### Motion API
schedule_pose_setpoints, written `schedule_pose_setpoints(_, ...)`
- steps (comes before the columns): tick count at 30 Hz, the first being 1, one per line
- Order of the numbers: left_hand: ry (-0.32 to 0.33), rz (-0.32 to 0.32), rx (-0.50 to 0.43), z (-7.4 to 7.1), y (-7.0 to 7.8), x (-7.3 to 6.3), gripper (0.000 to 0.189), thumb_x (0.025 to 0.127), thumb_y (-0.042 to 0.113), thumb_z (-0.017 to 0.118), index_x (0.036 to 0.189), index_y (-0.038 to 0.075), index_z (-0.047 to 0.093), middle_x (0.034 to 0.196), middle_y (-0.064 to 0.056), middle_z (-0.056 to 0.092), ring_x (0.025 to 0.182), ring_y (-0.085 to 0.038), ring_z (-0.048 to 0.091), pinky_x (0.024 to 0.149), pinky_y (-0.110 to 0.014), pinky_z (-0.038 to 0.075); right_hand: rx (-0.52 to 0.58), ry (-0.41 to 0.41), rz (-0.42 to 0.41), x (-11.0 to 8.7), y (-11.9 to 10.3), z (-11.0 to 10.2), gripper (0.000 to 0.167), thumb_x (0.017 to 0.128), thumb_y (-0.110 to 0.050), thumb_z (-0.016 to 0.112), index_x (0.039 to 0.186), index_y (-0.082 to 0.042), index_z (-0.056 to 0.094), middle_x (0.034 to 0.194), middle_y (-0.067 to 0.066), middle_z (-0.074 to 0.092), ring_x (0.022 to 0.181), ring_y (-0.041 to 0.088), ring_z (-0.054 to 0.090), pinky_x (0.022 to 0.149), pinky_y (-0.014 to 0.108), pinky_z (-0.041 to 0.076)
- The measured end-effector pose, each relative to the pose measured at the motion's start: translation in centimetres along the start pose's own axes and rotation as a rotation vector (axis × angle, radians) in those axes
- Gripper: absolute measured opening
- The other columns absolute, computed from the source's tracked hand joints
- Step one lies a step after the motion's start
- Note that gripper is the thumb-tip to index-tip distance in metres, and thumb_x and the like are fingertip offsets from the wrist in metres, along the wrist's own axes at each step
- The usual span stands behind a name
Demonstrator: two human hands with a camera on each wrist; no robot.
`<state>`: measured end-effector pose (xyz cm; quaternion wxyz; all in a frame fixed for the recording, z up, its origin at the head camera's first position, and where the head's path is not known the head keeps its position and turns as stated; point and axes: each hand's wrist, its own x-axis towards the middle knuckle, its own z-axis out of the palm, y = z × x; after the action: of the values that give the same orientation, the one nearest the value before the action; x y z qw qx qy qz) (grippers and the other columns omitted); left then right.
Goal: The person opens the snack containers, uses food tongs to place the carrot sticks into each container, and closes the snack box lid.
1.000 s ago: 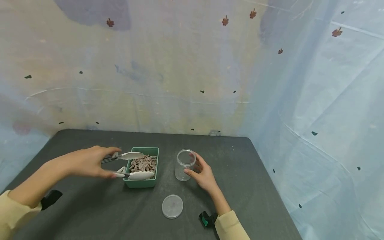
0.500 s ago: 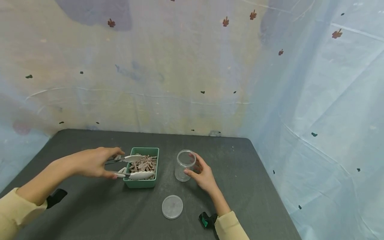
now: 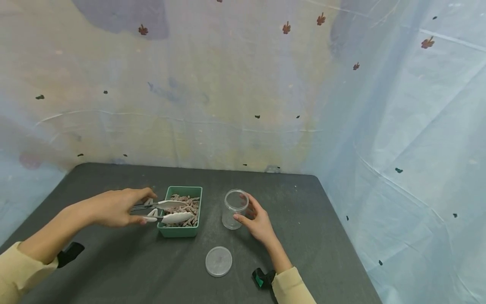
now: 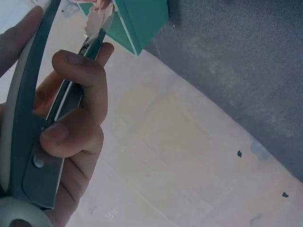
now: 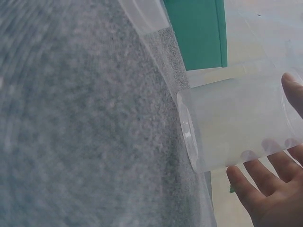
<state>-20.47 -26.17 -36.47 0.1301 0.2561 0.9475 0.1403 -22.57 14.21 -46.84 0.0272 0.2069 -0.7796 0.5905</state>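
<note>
My left hand [image 3: 115,207] grips a pair of tongs [image 3: 176,218] with white tips, its fingers on one arm in the left wrist view. Both tips lie over a green rectangular box [image 3: 178,232], among greyish-brown strips [image 3: 194,205]. Whether a strip is caught between them I cannot tell. My right hand [image 3: 262,226] holds a clear lidless jar [image 3: 229,215] upright on the table, thumb on one side and fingers on the other. Inside the jar [image 5: 227,127] nothing shows in the right wrist view.
A round translucent lid [image 3: 218,261] lies flat on the dark table [image 3: 311,253], in front of the jar and box. Patterned sheeting [image 3: 212,84] hangs behind the table and along its right side. Black straps sit at both wrists.
The tongs' arms have drawn closer together over the strips, and my left hand has sunk slightly. My right hand and the jar stay put.
</note>
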Motion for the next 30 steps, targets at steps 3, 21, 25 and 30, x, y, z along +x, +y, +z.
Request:
schedule_pose_setpoints(3,0.01,-0.005,0.004,0.2,-0.1,-0.1,0.063,0.092,0.049,0.078,0.14,0.013,0.056,0.121,-0.006,0.066,0.108,-0.031,0.067,0.077,-0.052,0.056,-0.004,0.0,0.004,0.0,0.1,0.0,0.073,0.093,-0.005,0.079,0.156,-0.001,0.042,0.155,0.023,0.049,0.14,0.044,0.049,0.109,0.063,0.043)
schedule_pose_setpoints(21,0.105,0.007,-0.013,1.5,-0.6,-1.4,0.057,0.095,0.049,0.075,0.14,0.018,0.058,0.124,-0.002,0.067,0.109,-0.028,0.068,0.08,-0.051,0.057,0.01,0.002,0.01,0.0,0.6,0.0,0.074,0.092,-0.005,0.08,0.157,-0.003,0.043,0.155,0.021,0.05,0.14,0.042,0.05,0.108,0.063,0.044)
schedule_pose_setpoints(25,0.128,0.009,-0.024,1.8,-0.8,-1.7,0.057,0.095,0.046,0.075,0.142,0.017,0.057,0.127,-0.005,0.068,0.112,-0.03,0.068,0.082,-0.052,0.057,0.016,0.002,0.014,0.1,0.6,0.0,0.074,0.092,-0.006,0.08,0.157,-0.003,0.043,0.155,0.022,0.049,0.14,0.042,0.05,0.109,0.063,0.044)
schedule_pose_setpoints(30,0.162,-0.004,-0.045,2.1,-1.0,-2.2,0.06,0.095,0.047,0.074,0.143,0.017,0.056,0.13,-0.009,0.067,0.114,-0.033,0.067,0.082,-0.052,0.058,0.019,-0.009,0.013,-0.1,0.3,-0.1,0.073,0.093,-0.006,0.079,0.157,-0.002,0.042,0.155,0.023,0.049,0.14,0.042,0.05,0.109,0.062,0.044)
